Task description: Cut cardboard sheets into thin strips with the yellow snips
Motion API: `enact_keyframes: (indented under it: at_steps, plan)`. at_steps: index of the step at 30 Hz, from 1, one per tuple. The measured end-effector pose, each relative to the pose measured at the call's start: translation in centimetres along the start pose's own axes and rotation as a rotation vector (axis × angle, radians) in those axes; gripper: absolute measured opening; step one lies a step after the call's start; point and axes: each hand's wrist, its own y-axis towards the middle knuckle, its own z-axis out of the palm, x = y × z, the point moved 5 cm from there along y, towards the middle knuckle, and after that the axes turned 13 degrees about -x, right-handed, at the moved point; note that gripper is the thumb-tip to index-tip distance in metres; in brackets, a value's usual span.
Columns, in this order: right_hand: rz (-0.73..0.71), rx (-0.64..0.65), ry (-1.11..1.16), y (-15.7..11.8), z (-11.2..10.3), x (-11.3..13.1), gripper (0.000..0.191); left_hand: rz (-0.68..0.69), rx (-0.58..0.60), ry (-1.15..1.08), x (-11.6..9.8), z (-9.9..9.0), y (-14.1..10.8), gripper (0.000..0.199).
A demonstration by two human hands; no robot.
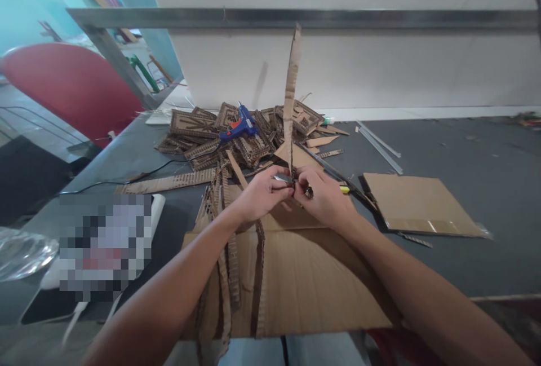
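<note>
Forearms [180, 278] extend from the near edge above a cardboard sheet [313, 287]. At centre, a corrugated strip [291, 87] stands upright; the left hand [266, 193] and right hand [319, 194] pinch its lower end between closed fingertips. Beyond it, slightly left, a blue glue gun [242, 126] rests on a pile of cardboard pieces [190, 122]. A taped cardboard panel [422, 202] lies flat to the right.

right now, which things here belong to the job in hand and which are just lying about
Likely part of the job:
cardboard strip, held by left hand and right hand
cardboard sheet beneath
blue glue gun, on cardboard pieces

Probably just lying about:
white cable
clear plastic item
</note>
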Motion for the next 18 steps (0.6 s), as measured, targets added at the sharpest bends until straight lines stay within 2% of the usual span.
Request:
enact_keyframes:
  at_steps: [6, 11, 18]
  plan:
    - [0.069, -0.012, 0.039, 0.12, -0.33, 0.11, 0.002, 0.032, 0.010, 0.003, -0.24, -0.04, 0.10, 0.036]
    - [0.037, -0.033, 0.047, 0.17, -0.48, 0.45, 0.008, 0.055, 0.018, 0.026, -0.25, -0.01, 0.07, 0.037]
    - [-0.001, 0.003, 0.009, 0.24, -0.45, 0.48, 0.009, 0.046, -0.014, 0.036, 0.01, -0.32, 0.06, 0.044]
